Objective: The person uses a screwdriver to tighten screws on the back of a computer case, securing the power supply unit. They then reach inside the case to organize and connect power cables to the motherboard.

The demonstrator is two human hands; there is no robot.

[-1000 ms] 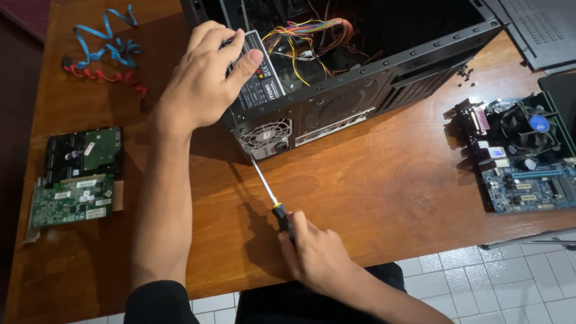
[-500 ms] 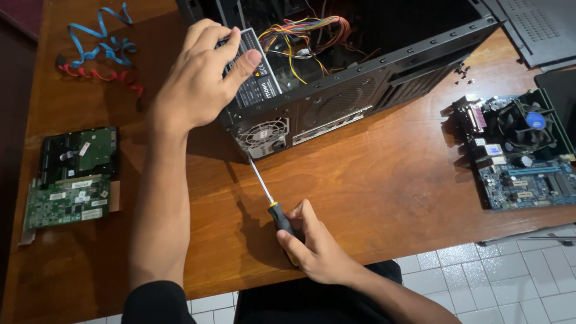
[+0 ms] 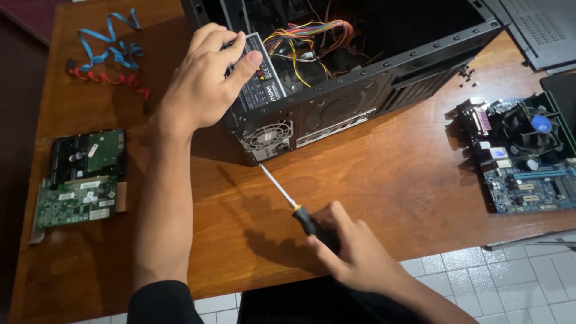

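screwdriver (image 3: 297,211): black and yellow handle with a bare steel shaft, lying slantwise above the near edge of the tabletop (image 3: 420,192), tip up against the lower rear corner of the computer case (image 3: 360,90), just under the round fan grille (image 3: 268,137).
cables (image 3: 111,51): blue flat leads and a red one, tangled near the far left corner of the tabletop.
circuit boards (image 3: 81,174): a dark drive board and a green card, lying one against the other at the left edge of the tabletop.
left hand (image 3: 204,81): laid on top of the case's rear left corner, fingers (image 3: 237,63) curled over the grey power supply (image 3: 264,90) and pressing on it, not wrapped round anything.
computer case: black, on its side along the far edge of the tabletop, side panel off, bundle of coloured wires (image 3: 312,36) showing inside.
right hand (image 3: 354,255): at the near edge of the tabletop, fingers closed round the screwdriver's handle.
loose screws (image 3: 467,75): a small dark cluster on the tabletop just right of the case.
motherboard (image 3: 528,150): blue board with a black round cooler fan, flat at the right edge of the tabletop, well apart from the screwdriver.
grey panel (image 3: 540,30): perforated sheet at the far right corner.
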